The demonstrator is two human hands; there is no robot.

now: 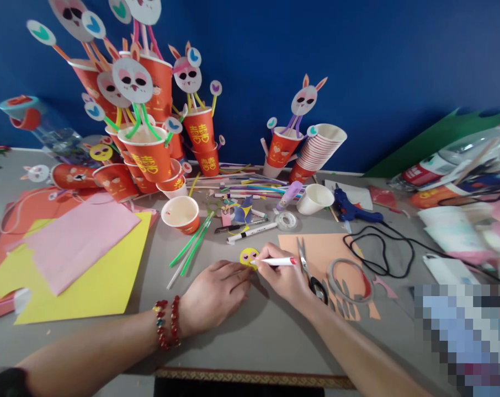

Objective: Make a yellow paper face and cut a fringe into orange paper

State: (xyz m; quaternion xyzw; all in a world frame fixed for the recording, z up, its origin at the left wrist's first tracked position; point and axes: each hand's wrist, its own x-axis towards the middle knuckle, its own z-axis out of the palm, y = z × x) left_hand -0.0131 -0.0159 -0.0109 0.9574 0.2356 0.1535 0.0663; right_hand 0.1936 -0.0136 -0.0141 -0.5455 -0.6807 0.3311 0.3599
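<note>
On the grey table in front of me lies a small round yellow paper face (245, 255) with pink patches and dark eye marks. My left hand (219, 292) rests palm down, its outstretched fingertips at the lower edge of the face. Two strings of red beads circle the left wrist. My right hand (281, 278) is closed around a white marker with a red end (278, 261). The marker's tip meets the right side of the face; the fingers partly cover that side. To the right, black-handled scissors (303, 256) lie on a peach paper sheet (328, 242).
Red paper cups with rabbit faces (148, 160) crowd the back left. Pink (84, 242) and yellow sheets (129, 264) lie at left. Straws (192, 248), a black-and-white marker (252, 232) and clear tape (287, 220) sit ahead. A blue glue gun (353, 207) trails its cord at right.
</note>
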